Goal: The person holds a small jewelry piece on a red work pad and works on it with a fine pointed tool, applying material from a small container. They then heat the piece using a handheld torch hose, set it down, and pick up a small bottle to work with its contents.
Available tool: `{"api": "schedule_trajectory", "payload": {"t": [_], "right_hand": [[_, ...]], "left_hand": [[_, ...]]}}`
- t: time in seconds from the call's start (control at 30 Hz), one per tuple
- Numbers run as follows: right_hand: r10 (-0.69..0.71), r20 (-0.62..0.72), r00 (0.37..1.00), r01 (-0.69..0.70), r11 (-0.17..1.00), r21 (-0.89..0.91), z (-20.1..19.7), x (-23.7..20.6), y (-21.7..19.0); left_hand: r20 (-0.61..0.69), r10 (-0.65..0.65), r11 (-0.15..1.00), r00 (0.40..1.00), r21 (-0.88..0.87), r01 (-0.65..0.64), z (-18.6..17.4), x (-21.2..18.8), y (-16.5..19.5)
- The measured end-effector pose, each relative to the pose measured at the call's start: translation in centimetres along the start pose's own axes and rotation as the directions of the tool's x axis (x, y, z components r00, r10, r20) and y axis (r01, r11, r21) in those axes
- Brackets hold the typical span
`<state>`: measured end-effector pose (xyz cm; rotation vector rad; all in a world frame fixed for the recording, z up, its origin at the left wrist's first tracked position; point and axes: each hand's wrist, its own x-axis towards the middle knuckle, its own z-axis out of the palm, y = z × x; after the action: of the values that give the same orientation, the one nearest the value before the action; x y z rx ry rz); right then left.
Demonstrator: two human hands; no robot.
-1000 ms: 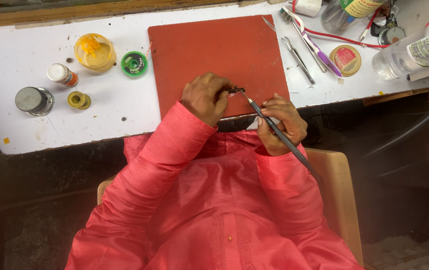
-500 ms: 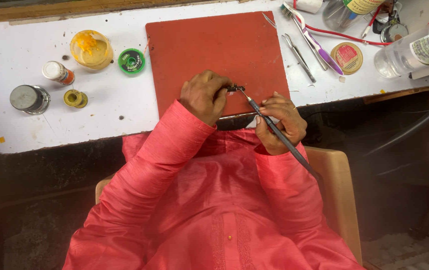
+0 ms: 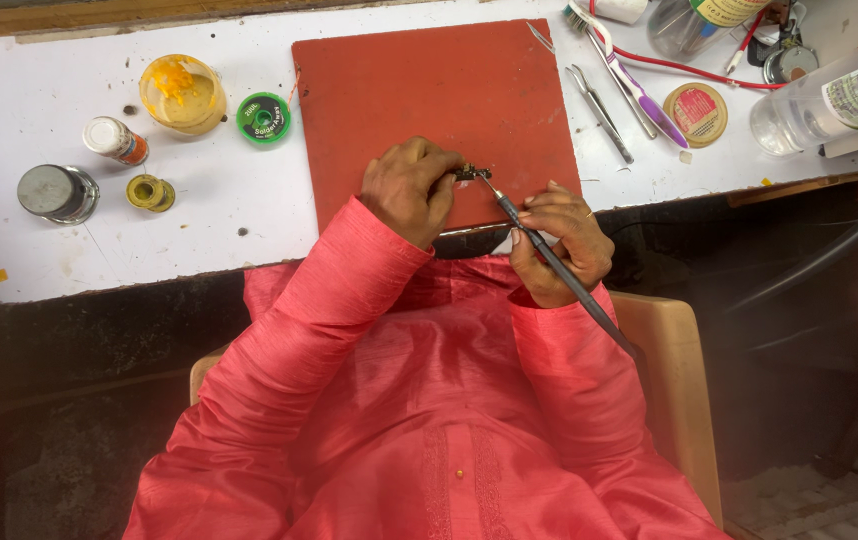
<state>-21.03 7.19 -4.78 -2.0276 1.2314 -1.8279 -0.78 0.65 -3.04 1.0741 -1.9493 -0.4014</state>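
Note:
My left hand [image 3: 407, 188] pinches a small dark electronic part [image 3: 471, 173] over the near edge of a red mat [image 3: 429, 95]. My right hand [image 3: 561, 242] grips a thin black soldering iron [image 3: 549, 262] like a pen. Its tip touches the small part right beside my left fingers. The iron's handle and cord run back past my right sleeve. Both arms are in pink-red sleeves.
On the white tabletop [image 3: 219, 230] left of the mat stand a yellow jar [image 3: 182, 92], a green reel [image 3: 263, 117], a small bottle [image 3: 114, 140], a metal tin [image 3: 57, 192] and a yellow spool [image 3: 150, 192]. Tweezers [image 3: 600, 112], a brush [image 3: 621, 68], a round tin [image 3: 701, 109] and a clear bottle [image 3: 829, 98] lie right.
Both hands stay in the same pose on the small part and the iron. Only the view has shifted slightly.

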Motion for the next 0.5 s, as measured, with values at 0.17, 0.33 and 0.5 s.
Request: {"api": "schedule_trajectory", "payload": {"t": [0.17, 0.33, 0.5], "right_hand": [[-0.031, -0.007, 1.000, 0.031, 0.999, 0.016, 0.00, 0.13, 0.10], [-0.001, -0.016, 1.000, 0.001, 1.000, 0.004, 0.14, 0.03, -0.16], [-0.015, -0.014, 1.000, 0.015, 1.000, 0.019, 0.09, 0.12, -0.29]], "left_hand": [[-0.003, 0.001, 1.000, 1.000, -0.001, -0.001, -0.01, -0.05, -0.01], [0.009, -0.014, 1.000, 1.000, -0.002, 0.014, 0.01, -0.02, 0.01], [0.014, -0.010, 1.000, 1.000, -0.003, 0.010, -0.11, -0.06, 0.00]]}}
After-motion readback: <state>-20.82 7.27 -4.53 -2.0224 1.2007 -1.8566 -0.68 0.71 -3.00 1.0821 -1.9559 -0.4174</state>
